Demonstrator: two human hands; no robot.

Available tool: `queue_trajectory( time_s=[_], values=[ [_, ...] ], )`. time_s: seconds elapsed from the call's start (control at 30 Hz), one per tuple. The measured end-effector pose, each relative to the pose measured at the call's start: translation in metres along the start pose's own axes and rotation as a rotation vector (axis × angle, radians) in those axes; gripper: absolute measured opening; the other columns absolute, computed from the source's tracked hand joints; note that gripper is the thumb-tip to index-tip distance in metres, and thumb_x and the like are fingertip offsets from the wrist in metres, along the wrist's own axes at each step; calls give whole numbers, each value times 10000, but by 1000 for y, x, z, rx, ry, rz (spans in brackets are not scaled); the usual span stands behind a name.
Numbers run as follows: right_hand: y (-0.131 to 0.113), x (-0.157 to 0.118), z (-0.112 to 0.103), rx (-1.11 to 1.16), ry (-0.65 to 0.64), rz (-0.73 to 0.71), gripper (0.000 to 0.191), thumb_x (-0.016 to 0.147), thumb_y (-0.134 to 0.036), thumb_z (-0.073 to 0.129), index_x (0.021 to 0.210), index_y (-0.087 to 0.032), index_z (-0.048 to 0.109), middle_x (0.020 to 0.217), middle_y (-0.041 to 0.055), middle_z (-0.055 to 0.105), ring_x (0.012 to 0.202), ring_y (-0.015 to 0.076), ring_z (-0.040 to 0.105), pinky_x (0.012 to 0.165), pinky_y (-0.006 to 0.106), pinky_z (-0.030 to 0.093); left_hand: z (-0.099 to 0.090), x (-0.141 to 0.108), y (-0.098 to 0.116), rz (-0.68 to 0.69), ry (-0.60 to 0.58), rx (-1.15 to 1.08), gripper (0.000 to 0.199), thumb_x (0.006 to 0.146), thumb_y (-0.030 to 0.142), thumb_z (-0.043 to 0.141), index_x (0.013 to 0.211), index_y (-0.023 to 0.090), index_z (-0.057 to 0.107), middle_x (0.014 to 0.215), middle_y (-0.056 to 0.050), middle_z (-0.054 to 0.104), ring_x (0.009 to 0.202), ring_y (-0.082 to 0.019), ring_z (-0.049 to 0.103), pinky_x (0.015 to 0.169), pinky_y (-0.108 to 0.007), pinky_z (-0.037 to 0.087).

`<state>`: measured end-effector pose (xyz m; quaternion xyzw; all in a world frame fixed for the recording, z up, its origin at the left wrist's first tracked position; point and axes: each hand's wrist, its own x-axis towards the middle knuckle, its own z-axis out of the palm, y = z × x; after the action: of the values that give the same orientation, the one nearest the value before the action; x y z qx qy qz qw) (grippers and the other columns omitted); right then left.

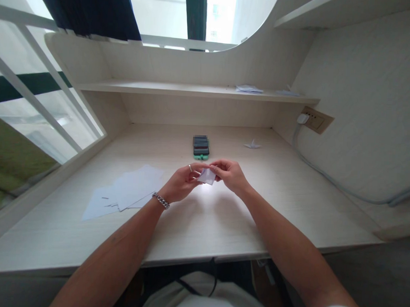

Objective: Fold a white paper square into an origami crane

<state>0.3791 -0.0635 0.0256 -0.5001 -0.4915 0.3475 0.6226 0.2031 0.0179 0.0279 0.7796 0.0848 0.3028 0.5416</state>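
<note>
A small folded piece of white paper (207,176) is held between both hands above the middle of the desk. My left hand (183,182), with a ring and a chain bracelet, grips its left side, fingers closed on it. The fingertips of my right hand (230,173) pinch its upper right edge. Beyond the hands a phone (201,146) with a green end lies on the desk. A folded paper crane (252,144) sits farther back to the right.
Loose white paper sheets (139,184) lie on the left of the desk (291,198). A stack of papers (249,89) rests on the shelf (160,89) behind. On the right wall, a grey cable (321,175) runs from a plug in the socket (317,120).
</note>
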Motion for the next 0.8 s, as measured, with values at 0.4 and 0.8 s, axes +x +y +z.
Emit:
queue_trajectory(
  time_s=[0.4,0.8],
  values=[
    [-9,-5,1,103,-123,144,383,670,-461,776,890,-149,745,684,29,687,621,129,642,622,277,538,7,2,0,-73,253,-100,340,638,274,838,841,152,594,739,-22,663,620,-133,637,554,-229,504],
    [-3,-4,4,195,-132,165,388,622,-424,835,890,-152,765,673,28,691,611,111,617,630,268,517,13,0,5,-65,413,134,154,754,280,682,662,165,638,584,-2,645,520,-123,573,471,-219,425]
  ],
)
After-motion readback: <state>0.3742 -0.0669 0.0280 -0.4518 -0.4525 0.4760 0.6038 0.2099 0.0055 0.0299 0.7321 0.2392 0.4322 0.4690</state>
